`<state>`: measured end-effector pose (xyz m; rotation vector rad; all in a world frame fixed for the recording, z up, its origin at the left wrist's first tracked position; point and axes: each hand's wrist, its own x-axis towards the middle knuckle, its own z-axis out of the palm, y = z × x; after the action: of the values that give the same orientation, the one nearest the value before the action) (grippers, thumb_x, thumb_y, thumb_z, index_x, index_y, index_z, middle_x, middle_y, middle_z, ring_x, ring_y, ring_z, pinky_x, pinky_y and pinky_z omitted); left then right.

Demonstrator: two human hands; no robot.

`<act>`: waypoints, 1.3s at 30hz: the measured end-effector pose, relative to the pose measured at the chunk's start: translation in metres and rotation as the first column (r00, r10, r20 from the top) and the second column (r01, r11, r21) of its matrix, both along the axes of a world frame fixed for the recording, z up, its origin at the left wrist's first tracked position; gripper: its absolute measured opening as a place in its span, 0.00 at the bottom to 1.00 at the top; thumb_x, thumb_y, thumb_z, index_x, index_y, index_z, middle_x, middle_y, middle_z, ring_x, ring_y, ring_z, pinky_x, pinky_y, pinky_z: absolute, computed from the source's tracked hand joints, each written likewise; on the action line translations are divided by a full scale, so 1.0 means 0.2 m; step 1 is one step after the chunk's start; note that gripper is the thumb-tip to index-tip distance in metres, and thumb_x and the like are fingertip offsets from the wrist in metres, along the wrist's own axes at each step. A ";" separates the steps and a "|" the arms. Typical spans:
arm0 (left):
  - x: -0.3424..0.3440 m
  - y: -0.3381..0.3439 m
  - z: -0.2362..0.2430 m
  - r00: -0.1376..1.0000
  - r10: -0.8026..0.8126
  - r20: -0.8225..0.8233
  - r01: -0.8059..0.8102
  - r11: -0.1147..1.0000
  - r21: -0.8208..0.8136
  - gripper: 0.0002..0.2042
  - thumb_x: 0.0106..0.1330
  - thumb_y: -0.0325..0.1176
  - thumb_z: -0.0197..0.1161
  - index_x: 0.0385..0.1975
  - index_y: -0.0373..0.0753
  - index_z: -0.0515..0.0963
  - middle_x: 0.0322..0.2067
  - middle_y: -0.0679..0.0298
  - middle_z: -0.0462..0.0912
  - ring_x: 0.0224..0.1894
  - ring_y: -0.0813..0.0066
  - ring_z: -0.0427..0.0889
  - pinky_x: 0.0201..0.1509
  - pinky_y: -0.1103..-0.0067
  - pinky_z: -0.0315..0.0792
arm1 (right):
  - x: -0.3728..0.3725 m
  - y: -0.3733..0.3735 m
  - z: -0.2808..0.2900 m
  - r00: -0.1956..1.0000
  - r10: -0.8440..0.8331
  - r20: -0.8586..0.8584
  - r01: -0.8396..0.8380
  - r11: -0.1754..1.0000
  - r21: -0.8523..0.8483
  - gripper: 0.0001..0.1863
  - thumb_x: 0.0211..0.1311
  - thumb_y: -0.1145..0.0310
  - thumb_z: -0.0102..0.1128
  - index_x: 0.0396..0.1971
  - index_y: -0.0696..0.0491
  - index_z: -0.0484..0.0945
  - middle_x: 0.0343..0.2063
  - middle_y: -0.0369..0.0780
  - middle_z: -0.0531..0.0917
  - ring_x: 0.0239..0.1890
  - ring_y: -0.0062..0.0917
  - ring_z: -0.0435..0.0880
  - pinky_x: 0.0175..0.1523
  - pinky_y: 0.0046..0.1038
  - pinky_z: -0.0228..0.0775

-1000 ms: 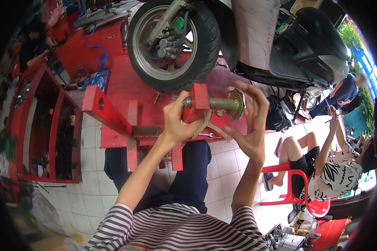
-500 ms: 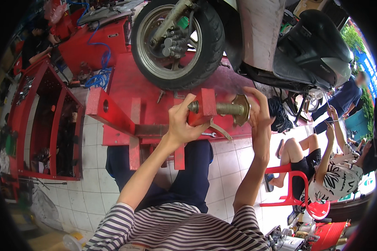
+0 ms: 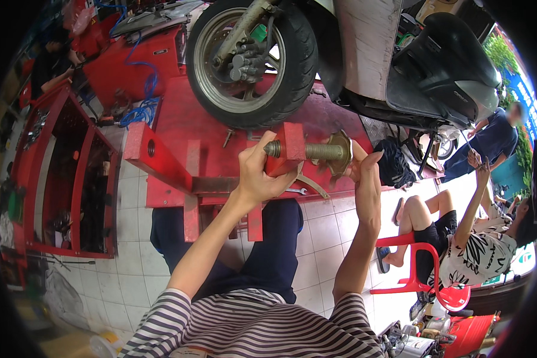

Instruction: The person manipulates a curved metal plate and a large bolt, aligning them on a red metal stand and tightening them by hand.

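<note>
A red metal frame (image 3: 218,185) with two upright posts stands in front of me at the edge of a red platform. My left hand (image 3: 258,170) is closed round the right post (image 3: 292,146), its thumb by the pointed tip of a threaded bolt (image 3: 324,151) that runs through the post. At the bolt's right end is a brass-coloured, wavy-edged hand knob (image 3: 342,153). The fingers of my right hand (image 3: 367,173) are bent against the knob's right side, partly hidden behind it. The left post (image 3: 142,154) has a bare threaded hole.
A scooter's front wheel (image 3: 250,65) rests on the red platform (image 3: 179,113) beyond the frame. A wrench (image 3: 298,191) and a bolt (image 3: 228,138) lie there too. At left is a red shelf cabinet (image 3: 71,179). A person sits on a red chair (image 3: 409,265) at right; others are farther off.
My right hand has moved down and slightly left round the knob, its fingers drawing in. The knob has turned. My left hand stays on the post.
</note>
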<state>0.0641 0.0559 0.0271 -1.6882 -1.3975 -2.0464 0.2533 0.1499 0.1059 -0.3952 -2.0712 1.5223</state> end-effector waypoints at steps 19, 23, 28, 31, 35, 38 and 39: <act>0.00 0.02 -0.01 0.999 -0.036 0.021 0.035 0.999 0.033 0.19 0.46 0.26 0.74 0.40 0.34 0.77 0.25 0.61 0.80 0.23 0.65 0.82 0.29 0.76 0.73 | 0.02 -0.01 0.01 0.954 -0.035 -0.298 0.023 0.999 -0.043 0.41 0.53 0.74 0.70 0.66 0.57 0.58 0.49 0.47 0.81 0.47 0.28 0.85 0.40 0.23 0.80; 0.01 0.03 -0.01 0.999 -0.026 0.030 0.025 0.999 0.036 0.17 0.47 0.26 0.74 0.38 0.35 0.78 0.25 0.61 0.80 0.23 0.66 0.82 0.28 0.77 0.73 | -0.04 -0.03 0.00 0.956 -0.154 -0.249 0.250 0.872 0.420 0.35 0.64 0.65 0.61 0.67 0.58 0.57 0.49 0.50 0.80 0.43 0.29 0.85 0.42 0.26 0.79; 0.01 0.02 -0.01 0.999 -0.030 0.045 0.028 0.999 0.032 0.17 0.47 0.27 0.74 0.38 0.35 0.78 0.25 0.61 0.80 0.24 0.66 0.82 0.28 0.77 0.73 | 0.03 -0.04 -0.01 0.998 -0.064 -0.020 0.064 0.998 0.000 0.40 0.57 0.75 0.66 0.68 0.56 0.55 0.57 0.48 0.76 0.56 0.30 0.80 0.53 0.28 0.76; 0.01 0.03 0.00 0.998 -0.036 0.049 0.034 0.999 0.042 0.17 0.47 0.27 0.74 0.37 0.35 0.78 0.25 0.60 0.80 0.24 0.66 0.82 0.28 0.77 0.73 | -0.03 -0.08 0.00 0.980 -0.106 -0.167 0.152 0.945 0.289 0.46 0.50 0.82 0.69 0.69 0.56 0.53 0.58 0.47 0.75 0.59 0.30 0.78 0.55 0.26 0.75; 0.00 0.01 -0.01 1.000 -0.014 0.004 0.013 1.000 0.026 0.18 0.46 0.27 0.74 0.38 0.35 0.78 0.26 0.60 0.81 0.24 0.65 0.82 0.29 0.76 0.74 | -0.04 -0.09 0.02 0.964 -0.217 -0.155 0.241 0.957 0.161 0.50 0.44 0.85 0.73 0.69 0.57 0.53 0.53 0.47 0.78 0.51 0.29 0.82 0.50 0.27 0.79; 0.01 0.01 -0.02 0.999 -0.035 0.023 0.035 0.999 0.024 0.20 0.45 0.27 0.74 0.39 0.34 0.78 0.26 0.60 0.81 0.24 0.64 0.83 0.30 0.75 0.74 | -0.01 -0.06 0.01 0.966 -0.109 -0.236 0.104 0.994 -0.034 0.44 0.55 0.74 0.70 0.69 0.57 0.54 0.51 0.48 0.79 0.48 0.29 0.83 0.46 0.26 0.79; 0.02 0.01 -0.02 0.998 -0.054 0.035 0.053 0.998 0.025 0.20 0.45 0.27 0.74 0.40 0.34 0.77 0.27 0.60 0.81 0.24 0.64 0.83 0.30 0.75 0.74 | -0.03 -0.07 0.00 0.955 -0.125 -0.268 0.147 0.987 0.063 0.42 0.58 0.66 0.66 0.68 0.58 0.54 0.51 0.48 0.79 0.47 0.29 0.84 0.44 0.26 0.79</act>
<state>0.0689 0.0572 0.0224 -1.7057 -1.3463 -2.1231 0.2478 0.1368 0.1061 -0.2810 -1.8517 1.3260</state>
